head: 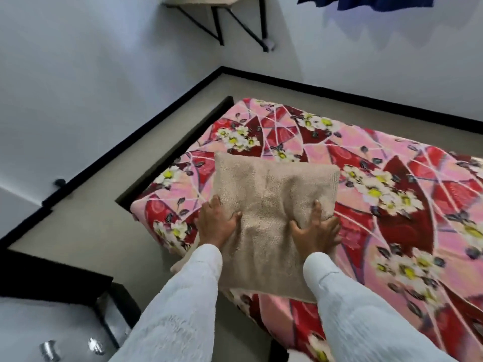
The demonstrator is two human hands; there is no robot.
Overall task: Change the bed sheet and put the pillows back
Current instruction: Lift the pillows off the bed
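While both hands grip the beige pillow [271, 218], left hand [217, 223] and right hand [313, 231] clasp its side edges; its long axis runs away from the person. It hangs over the near corner of the flowered sheet [392, 192].

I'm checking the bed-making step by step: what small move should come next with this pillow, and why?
Probably lower the pillow flat onto the sheet near the bed's corner and let go: both the left hand and right hand grip it, and the flowered sheet looks already spread.
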